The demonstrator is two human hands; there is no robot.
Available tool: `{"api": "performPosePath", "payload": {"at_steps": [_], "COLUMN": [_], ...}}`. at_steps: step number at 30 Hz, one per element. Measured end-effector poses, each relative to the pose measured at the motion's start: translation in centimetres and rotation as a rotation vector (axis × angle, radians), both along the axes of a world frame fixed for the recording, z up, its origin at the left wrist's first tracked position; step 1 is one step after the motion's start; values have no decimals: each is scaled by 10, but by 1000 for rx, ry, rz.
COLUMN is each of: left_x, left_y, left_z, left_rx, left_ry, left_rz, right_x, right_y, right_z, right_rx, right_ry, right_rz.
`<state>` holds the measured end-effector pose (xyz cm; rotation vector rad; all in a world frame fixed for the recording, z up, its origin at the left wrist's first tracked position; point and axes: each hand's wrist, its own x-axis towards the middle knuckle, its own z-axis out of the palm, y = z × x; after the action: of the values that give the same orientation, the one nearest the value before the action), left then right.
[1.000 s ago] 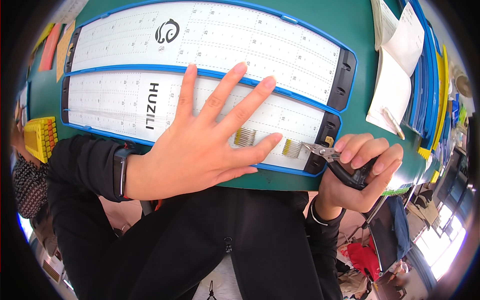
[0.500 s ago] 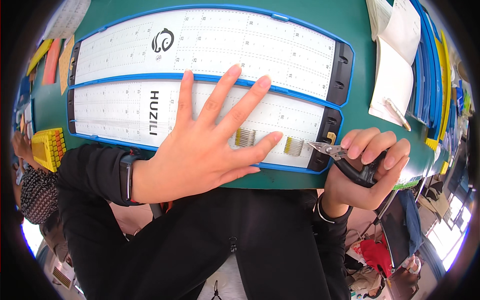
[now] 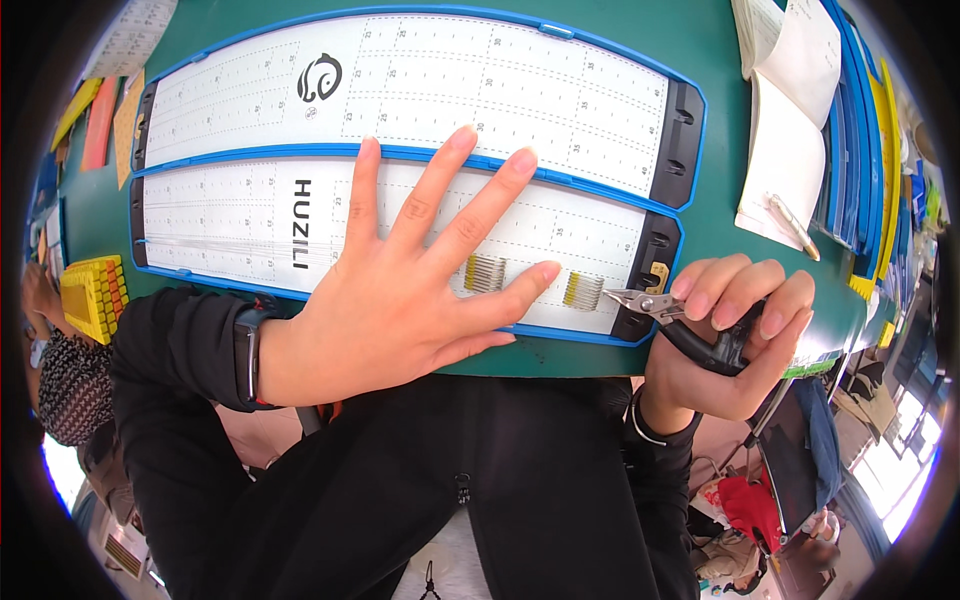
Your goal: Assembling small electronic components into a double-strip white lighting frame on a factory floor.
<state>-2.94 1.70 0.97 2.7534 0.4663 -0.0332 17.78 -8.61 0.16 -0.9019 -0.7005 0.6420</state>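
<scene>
A blue fishing-rig box (image 3: 672,90) lies opened flat, with two long white ruled boards inside it. My left hand (image 3: 415,280) is spread over the near board (image 3: 225,210), fingertips reaching the blue divider and far board. Beside its thumb side, two small rows of fishing hooks sit on the near board: a left row (image 3: 485,274) and a right row (image 3: 583,290). Fine line runs along the board's left part. In my right hand (image 3: 740,330) is a pair of small pointed pliers (image 3: 700,345) with black handles. Their metal tips touch or nearly touch the right row.
Beneath the box is a green tabletop (image 3: 780,275). An open notebook (image 3: 785,160) with a pen (image 3: 793,226) lies at right, next to blue and yellow folders (image 3: 855,150). At left are a yellow keyboard-like block (image 3: 93,298) and another person's arm (image 3: 42,290).
The plier tips have moved slightly left, closer to the right row of hooks. My left hand stays spread in the same place on the board.
</scene>
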Motion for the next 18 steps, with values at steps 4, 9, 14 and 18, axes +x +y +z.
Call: {"api": "performPosePath", "payload": {"at_steps": [4,9,14,18], "left_x": [2,0,-1,1], "left_y": [1,0,0,0], "left_z": [0,-1,-1,0], "left_rx": [-7,-9,-11,-14], "left_ry": [-8,-7,-13,2], "left_rz": [-5,3,3,3], "right_x": [1,0,-1,2], "right_y": [-1,-2,-2,-2], "right_z": [0,0,0,-2], "right_rx": [-6,22,11,30], "right_ry": [-12,49,41,53], "right_rz": [12,17,45,53]}}
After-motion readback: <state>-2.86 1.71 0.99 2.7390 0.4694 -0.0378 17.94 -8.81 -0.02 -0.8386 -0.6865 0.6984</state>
